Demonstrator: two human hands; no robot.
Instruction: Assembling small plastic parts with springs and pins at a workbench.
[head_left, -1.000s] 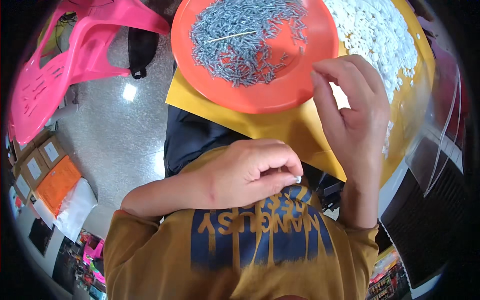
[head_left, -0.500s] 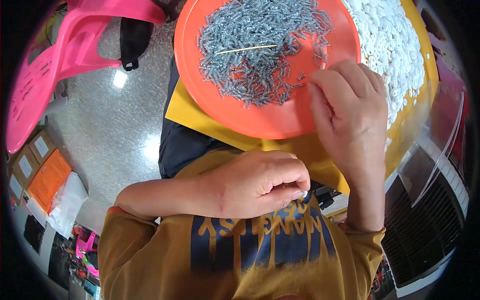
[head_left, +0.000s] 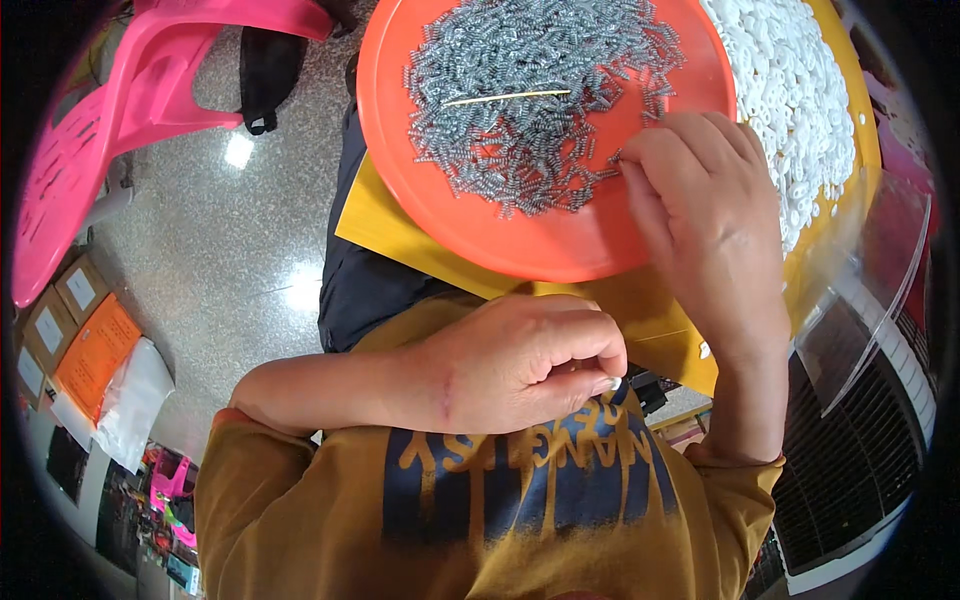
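Note:
A wide orange-red basin (head_left: 590, 245) holds a heap of small silver coil springs (head_left: 530, 60), with a thin pale stick (head_left: 507, 97) lying across them. Over the basin's right side, my right hand (head_left: 705, 190) is closed in a pinch, with a single spring (head_left: 615, 158) at the thumb and fingertips. My left hand (head_left: 530, 360) stays in front of my chest, closed, its thumb against the bent forefinger. A small white piece (head_left: 616, 383) shows at its thumb tip, mostly hidden by the fingers.
Under the basin is a yellow surface (head_left: 650, 325), with a large pile of small white plastic pieces (head_left: 790, 110) to the right. A pink plastic chair (head_left: 100, 130) stands at the left, above boxes and an orange packet (head_left: 98, 350). A black grille (head_left: 850, 450) is at lower right.
The basin and its springs sit slightly further right in view. My right fingertips have come together at a spring by the heap's edge. The left hand keeps its pinch, almost still.

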